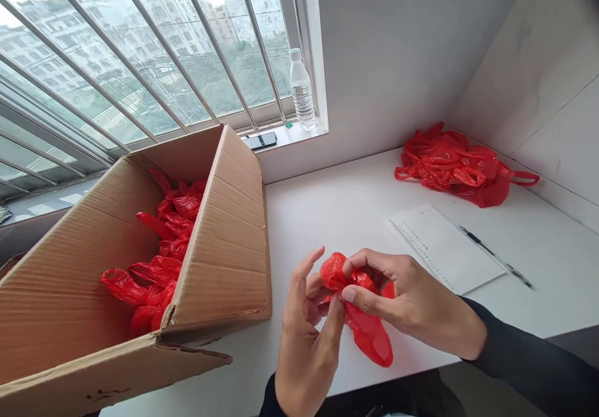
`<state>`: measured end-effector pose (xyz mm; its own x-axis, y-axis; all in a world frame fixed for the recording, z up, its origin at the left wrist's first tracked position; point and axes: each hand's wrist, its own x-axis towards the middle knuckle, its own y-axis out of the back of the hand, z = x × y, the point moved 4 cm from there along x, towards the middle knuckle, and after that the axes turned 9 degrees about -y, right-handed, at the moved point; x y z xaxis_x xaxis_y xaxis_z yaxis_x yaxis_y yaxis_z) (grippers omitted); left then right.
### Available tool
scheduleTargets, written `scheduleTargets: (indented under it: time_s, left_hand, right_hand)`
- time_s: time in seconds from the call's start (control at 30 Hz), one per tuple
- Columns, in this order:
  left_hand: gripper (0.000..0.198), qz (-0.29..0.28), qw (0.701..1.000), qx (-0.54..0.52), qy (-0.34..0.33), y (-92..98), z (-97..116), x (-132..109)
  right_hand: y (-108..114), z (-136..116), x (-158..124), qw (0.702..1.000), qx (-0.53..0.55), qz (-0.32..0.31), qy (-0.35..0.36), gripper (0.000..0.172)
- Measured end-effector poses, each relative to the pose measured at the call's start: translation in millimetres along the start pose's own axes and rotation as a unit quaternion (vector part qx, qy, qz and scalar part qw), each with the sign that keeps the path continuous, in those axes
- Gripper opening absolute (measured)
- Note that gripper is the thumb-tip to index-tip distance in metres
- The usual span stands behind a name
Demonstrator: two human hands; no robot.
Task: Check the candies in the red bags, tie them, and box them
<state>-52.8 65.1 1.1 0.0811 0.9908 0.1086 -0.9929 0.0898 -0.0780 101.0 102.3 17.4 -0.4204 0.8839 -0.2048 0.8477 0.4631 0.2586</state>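
Note:
Both hands pinch one red plastic bag (369,336), bunched up above the front part of the white table (304,217). My left hand (311,342) grips its gathered middle between thumb and fingers, with the index finger raised. From the other side my right hand (402,295) presses thumb and fingertips on the same spot. A rounded bulge of the bag stands above the fingers and a longer loop hangs below toward the table edge. What lies between the fingertips is partly hidden.
At left an open cardboard box (229,242) holds several knotted red bags (163,267). A heap of red bags (458,164) lies at the back right, near a notepad (444,248) and a pen (496,258). A water bottle (302,92) and a phone (259,141) are on the sill.

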Motion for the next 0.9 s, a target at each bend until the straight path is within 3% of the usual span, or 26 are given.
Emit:
scheduleTargets:
  time_s: [0.17,0.27,0.37,0.43,0.5,0.57,0.7,0.83,0.9]
  left_hand:
    - [0.036,0.001,0.994,0.107,-0.021,6.5,-1.2,2.7]
    - [0.025,0.027,0.970,0.233,-0.057,12.6,-0.2,4.7]
    - [0.033,0.086,0.925,0.341,-0.147,12.8,9.1,4.4]
    - [0.050,0.059,0.913,0.358,-0.188,6.6,12.4,7.2]
    - [0.043,-0.030,0.929,0.325,-0.175,-1.0,8.5,14.3]
    - [0.019,-0.068,0.951,0.274,-0.129,-2.4,2.5,23.2]
    - [0.034,-0.007,0.987,0.151,-0.053,2.0,-3.1,36.9]
    - [0.037,-0.002,0.996,0.078,-0.046,-2.9,1.2,38.5]
    - [0.036,-0.018,0.999,0.040,-0.023,-4.4,-0.3,36.4]
  right_hand:
    - [8.4,-6.9,1.7,1.000,0.029,-0.009,-0.009,0.020]
    - [16.9,-6.7,4.3,0.996,0.087,-0.013,-0.034,0.024]
    - [20.3,-6.0,7.9,0.992,0.121,-0.020,-0.028,0.022]
    - [20.9,-6.7,10.4,0.992,0.119,-0.026,-0.013,0.019]
    - [22.8,-8.1,12.3,0.994,0.104,-0.023,-0.005,0.018]
    - [27.3,-9.5,13.1,0.997,0.076,0.004,0.000,0.018]
    - [31.7,-12.6,12.8,0.998,-0.023,0.056,0.012,0.033]
    - [25.8,-17.5,16.0,0.995,-0.066,0.066,0.038,0.017]
    - [27.4,-19.0,19.1,0.993,-0.057,0.093,0.037,0.019]
